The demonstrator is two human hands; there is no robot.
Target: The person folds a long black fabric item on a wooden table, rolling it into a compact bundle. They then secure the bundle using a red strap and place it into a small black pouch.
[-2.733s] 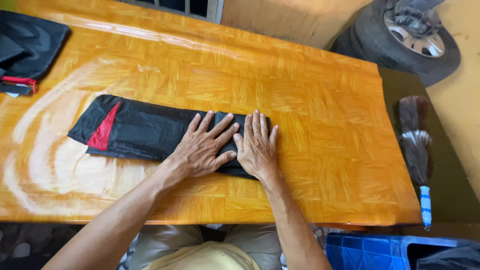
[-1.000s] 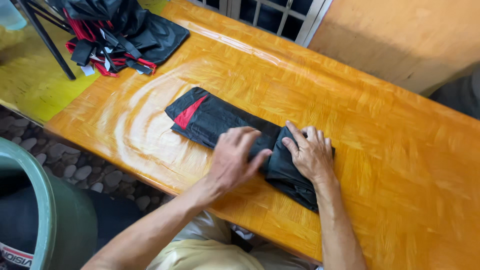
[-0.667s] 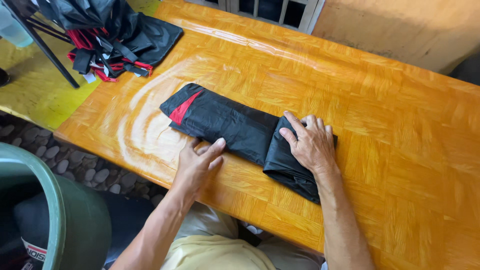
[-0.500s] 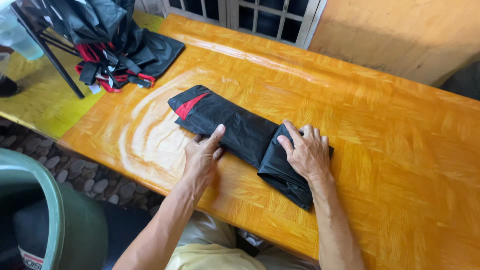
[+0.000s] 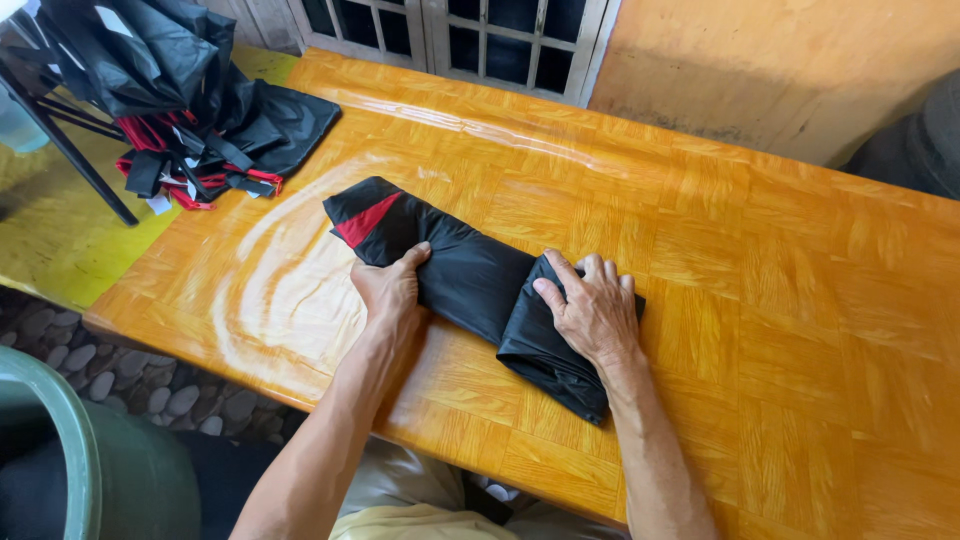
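Left hand grips near edge of folded black garment, fingers curled over it; right hand flat, open, pressing folded end. Garment lies mid orange bench; pile of black-red cloth at far-left corner.

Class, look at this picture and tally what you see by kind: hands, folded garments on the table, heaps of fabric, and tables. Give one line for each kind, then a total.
Hands: 2, the left hand and the right hand, both on the garment
Folded black and red garment: 1
Heap of black and red fabric: 1
Wooden table: 1
Total: 5
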